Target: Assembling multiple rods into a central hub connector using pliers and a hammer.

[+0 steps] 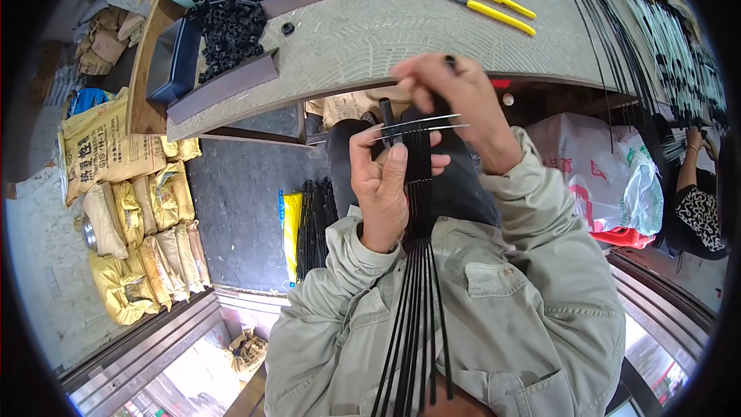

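My left hand (378, 185) is closed around a bundle of thin black rods (421, 293), whose long ends run down over my jacket. Two thin silvery wires (432, 120) lie across the bundle near my fingers. A short black tube (386, 112) stands up beside my left fingertips. Just above and to the right, my right hand (455, 93) is raised at the table edge with bent fingers, partly smeared by motion. A small black part (450, 60) shows between those fingers; its exact kind is unclear.
On the worktable (363, 46) lie yellow-handled pincers (486, 8) and a heap of black plastic parts (239, 15), bordered by brown strips. More black rods (594, 23) hang over the right edge. Yellow sacks (139, 232) stand left, plastic bags (594, 162) right. Another person's hand (695, 139) is far right.
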The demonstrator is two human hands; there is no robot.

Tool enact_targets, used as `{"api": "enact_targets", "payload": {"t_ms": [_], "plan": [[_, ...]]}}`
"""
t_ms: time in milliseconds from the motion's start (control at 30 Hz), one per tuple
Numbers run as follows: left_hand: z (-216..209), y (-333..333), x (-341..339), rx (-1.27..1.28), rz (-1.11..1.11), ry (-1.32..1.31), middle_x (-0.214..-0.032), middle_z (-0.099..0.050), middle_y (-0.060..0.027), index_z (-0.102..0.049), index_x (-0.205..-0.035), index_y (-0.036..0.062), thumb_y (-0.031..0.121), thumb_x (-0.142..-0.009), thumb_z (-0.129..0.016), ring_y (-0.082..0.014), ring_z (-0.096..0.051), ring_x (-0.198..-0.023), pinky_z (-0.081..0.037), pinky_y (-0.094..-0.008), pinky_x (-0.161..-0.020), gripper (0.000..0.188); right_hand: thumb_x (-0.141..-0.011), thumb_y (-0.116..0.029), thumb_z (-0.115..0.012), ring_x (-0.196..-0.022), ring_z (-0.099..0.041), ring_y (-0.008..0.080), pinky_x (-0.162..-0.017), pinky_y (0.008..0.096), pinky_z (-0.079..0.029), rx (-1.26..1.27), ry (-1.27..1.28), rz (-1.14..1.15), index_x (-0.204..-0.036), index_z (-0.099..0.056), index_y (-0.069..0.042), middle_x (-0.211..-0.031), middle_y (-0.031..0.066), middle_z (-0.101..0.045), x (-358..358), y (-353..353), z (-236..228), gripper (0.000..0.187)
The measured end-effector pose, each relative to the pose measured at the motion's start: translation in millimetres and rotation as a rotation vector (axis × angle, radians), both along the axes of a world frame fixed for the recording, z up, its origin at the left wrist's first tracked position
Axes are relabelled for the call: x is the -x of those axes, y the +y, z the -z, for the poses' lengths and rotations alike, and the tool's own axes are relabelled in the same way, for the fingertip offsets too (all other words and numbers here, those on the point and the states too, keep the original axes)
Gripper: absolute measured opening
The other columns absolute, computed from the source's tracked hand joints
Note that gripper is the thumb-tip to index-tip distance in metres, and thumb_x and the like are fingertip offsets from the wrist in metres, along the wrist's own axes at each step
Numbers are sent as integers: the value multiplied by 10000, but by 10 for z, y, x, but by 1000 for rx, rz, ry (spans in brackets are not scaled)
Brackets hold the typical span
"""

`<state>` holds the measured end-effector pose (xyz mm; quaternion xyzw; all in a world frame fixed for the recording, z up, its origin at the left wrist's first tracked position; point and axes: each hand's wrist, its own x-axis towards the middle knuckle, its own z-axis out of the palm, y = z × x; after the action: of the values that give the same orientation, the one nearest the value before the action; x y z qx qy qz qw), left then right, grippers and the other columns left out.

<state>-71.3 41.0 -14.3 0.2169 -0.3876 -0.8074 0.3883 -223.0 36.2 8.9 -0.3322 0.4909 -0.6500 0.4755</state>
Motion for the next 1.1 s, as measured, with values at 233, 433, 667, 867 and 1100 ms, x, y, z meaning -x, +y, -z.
{"api": "enact_targets", "payload": {"t_ms": [233,433,667,867,1100], "plan": [[83,-42,52,38,-140,-31,-977,-582,-171,-323,-1107,64,117,-909,-466,-244,-623,-798,-529,-339,-701,249,-835,-97,-545,-528,-431,54,-475,178,-351,0,-167,312,-951,-602,64,-716,23,-550,-389,404,183,206],[38,-3,74,45,-184,-12,-979,-539,-136,-323,-1116,27,48,-900,-458,-210,-605,-824,-521,-312,-734,256,-800,-35,-534,-549,-457,51,-468,186,-384,97,-269,388,-974,-568,44,-738,43,-562,-413,378,218,194],[45,-48,33,177,-327,-142,-960,-535,-69,-377,-1094,39,42,-887,-488,-129,-544,-850,-449,-255,-780,235,-683,14,-650,-725,-457,56,-652,201,-387,59,234,125,-931,-604,7,-845,24,-559,-413,413,301,252],[-78,-333,-193,-34,-18,-75,-908,-544,-20,-493,-960,34,-6,-787,-621,-82,-522,-823,-428,-222,-748,219,-715,-60,-696,-679,-478,51,-610,200,-381,-32,-39,-24,-775,-633,8,-758,-1,-575,-424,406,270,111],[-107,-515,-302,72,38,-172,-853,-574,-7,-544,-879,26,-14,-731,-686,-79,-553,-769,-453,-214,-712,209,-745,-69,-679,-673,-490,45,-623,206,-397,22,55,18,-785,-630,7,-734,-16,-574,-521,429,132,99]]}}
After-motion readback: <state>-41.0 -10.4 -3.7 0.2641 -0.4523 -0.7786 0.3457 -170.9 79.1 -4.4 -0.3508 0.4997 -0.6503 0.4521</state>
